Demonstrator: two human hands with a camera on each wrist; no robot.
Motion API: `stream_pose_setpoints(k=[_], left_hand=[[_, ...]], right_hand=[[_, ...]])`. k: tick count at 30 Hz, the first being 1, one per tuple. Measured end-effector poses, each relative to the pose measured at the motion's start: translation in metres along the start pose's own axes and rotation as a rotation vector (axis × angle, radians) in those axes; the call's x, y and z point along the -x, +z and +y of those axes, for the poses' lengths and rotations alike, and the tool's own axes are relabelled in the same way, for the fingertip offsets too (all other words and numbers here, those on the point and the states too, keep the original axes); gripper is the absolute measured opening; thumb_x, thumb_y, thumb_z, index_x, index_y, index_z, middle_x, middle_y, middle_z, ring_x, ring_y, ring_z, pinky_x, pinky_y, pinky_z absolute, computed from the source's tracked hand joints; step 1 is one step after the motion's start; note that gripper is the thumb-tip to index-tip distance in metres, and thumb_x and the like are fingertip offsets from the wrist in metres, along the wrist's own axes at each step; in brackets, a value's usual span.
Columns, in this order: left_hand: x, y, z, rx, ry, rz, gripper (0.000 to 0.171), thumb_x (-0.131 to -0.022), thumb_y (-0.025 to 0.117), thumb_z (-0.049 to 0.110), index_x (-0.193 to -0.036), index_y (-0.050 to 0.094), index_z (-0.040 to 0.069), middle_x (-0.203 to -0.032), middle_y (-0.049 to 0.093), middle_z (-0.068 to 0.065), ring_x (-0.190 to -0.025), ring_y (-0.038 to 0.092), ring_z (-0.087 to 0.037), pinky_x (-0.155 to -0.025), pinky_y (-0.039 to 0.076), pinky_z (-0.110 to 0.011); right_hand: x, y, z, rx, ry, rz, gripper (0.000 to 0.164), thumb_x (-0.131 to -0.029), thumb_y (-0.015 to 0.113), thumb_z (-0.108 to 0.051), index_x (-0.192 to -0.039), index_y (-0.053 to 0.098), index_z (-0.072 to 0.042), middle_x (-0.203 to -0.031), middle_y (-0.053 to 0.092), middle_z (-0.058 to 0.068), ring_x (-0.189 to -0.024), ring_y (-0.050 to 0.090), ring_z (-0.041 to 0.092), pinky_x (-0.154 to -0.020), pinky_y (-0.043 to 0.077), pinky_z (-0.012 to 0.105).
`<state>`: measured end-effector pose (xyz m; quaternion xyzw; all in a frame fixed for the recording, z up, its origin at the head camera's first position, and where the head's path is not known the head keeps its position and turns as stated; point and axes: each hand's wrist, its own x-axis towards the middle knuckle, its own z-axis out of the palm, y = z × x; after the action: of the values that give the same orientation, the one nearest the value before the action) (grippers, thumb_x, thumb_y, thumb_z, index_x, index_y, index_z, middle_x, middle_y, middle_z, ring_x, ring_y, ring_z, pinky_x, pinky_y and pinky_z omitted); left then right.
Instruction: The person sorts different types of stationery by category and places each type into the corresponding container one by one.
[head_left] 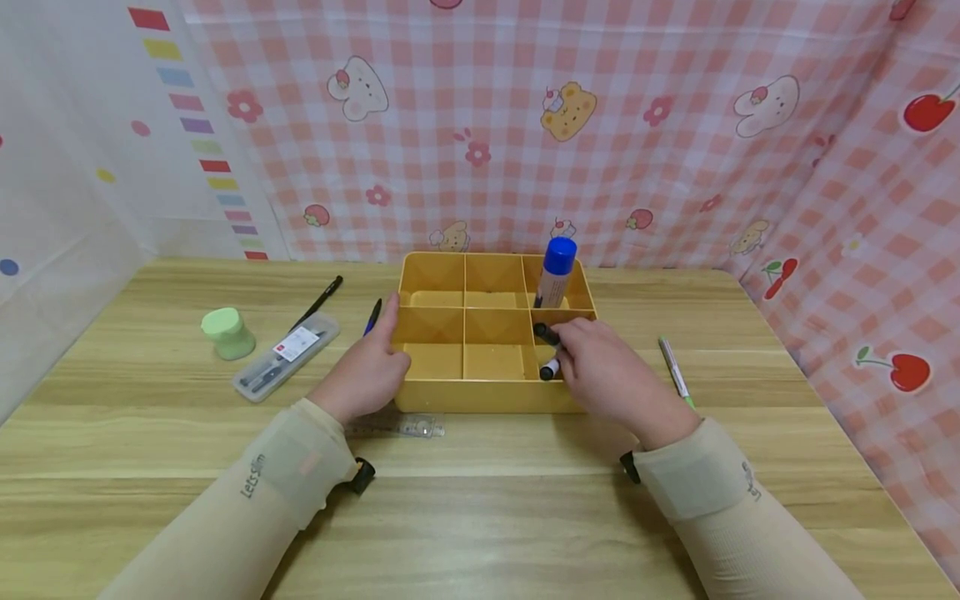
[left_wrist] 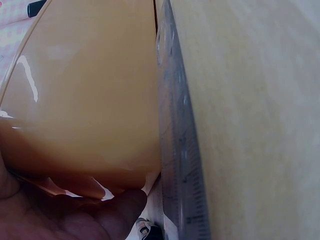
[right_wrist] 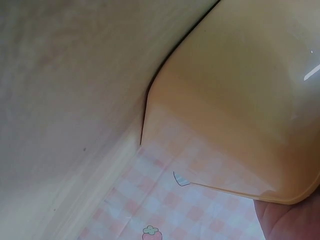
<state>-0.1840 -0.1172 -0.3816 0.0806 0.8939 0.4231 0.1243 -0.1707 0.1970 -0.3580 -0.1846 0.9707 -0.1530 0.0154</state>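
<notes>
A yellow six-compartment storage box [head_left: 491,398] stands mid-table. My left hand [head_left: 365,371] holds its left end, thumb at the rim and index finger straight along the outside. Close up in the left wrist view, fingers [left_wrist: 90,217] lie against the box wall [left_wrist: 90,100]. With bent fingers, my right hand [head_left: 611,371] grips a black-capped marker [head_left: 546,334] over the front right compartment; its fingertips are partly hidden. A white marker with a black end [head_left: 550,369] leans just below it. Behind, a blue-capped glue stick [head_left: 556,271] stands in the back right compartment.
A clear ruler [head_left: 416,427] lies against the box's front. On the left are a green sponge-like block [head_left: 227,333], a clear pen case [head_left: 288,357], a black pen [head_left: 318,302] and a blue pen [head_left: 372,317]. A green-white marker [head_left: 677,371] lies to the right.
</notes>
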Motion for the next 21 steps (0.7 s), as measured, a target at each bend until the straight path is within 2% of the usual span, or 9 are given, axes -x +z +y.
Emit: stream_pose_setpoints(k=[13,21], left_hand=[[-0.0005,0.0002,-0.0013,0.006,0.007,0.003,0.085,-0.103,0.038,0.015,-0.168,-0.016,0.021,-0.178,0.003,-0.009,-0.162,0.018,-0.032,-0.131,0.019,-0.057],[-0.0011,0.0002,-0.0013,0.001,0.006,0.001,0.085,-0.103,0.038,0.015,-0.168,-0.016,0.022,-0.178,0.006,-0.011,-0.16,0.023,-0.033,-0.13,0.02,-0.058]], right_hand=[[0.0007,-0.0002,0.0002,0.007,-0.023,0.016,0.037,-0.109,0.048,-0.012,-0.14,0.061,0.004,-0.139,0.065,0.017,-0.128,0.058,0.035,-0.113,0.048,0.054],[0.0008,-0.0005,0.0001,0.009,-0.02,0.014,0.037,-0.109,0.049,-0.012,-0.14,0.06,0.005,-0.138,0.065,0.017,-0.126,0.058,0.035,-0.112,0.049,0.054]])
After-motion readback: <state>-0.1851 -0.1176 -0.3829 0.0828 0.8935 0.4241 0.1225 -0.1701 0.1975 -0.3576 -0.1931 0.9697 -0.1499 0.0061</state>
